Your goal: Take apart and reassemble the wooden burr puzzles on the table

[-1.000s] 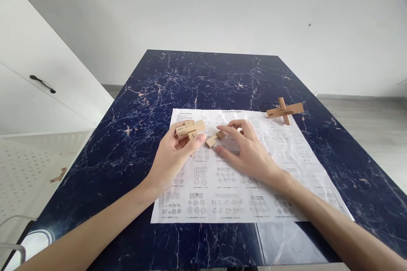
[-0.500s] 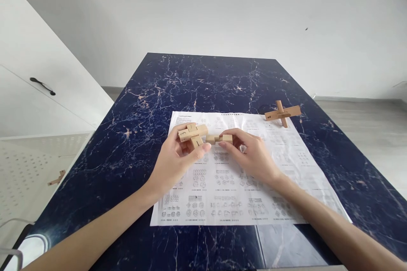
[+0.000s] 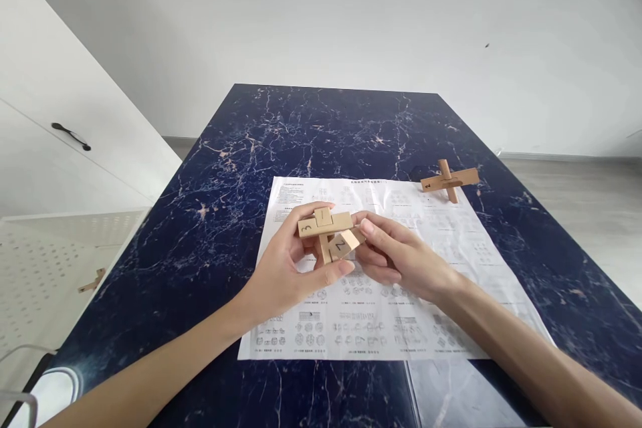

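Observation:
My left hand [image 3: 295, 261] grips two joined wooden puzzle pieces above the printed sheet. One is a bar marked 3 [image 3: 337, 222], lying crosswise; the other is a piece marked 1 [image 3: 324, 217], crossing through it. In my right hand [image 3: 396, 251] a notched wooden piece marked 2 [image 3: 343, 245] is pinched between thumb and fingers. It sits tilted against the lower part of the joined pieces, just below the bar. Whether its notch is seated around the other piece cannot be made out. My fingers hide parts of all the pieces.
A printed instruction sheet [image 3: 441, 321] with puzzle diagrams lies on the dark blue marbled table [image 3: 321, 127]. A wooden cross-shaped puzzle [image 3: 450, 180] rests at the sheet's far right corner. Left of the table, another wooden cross [image 3: 93, 281] is on a white perforated surface [image 3: 35, 274].
The notched piece in my right hand has turned, showing its 2, and has come up against the joined pieces. My left hand has shifted right and slightly nearer, bringing the bar with it.

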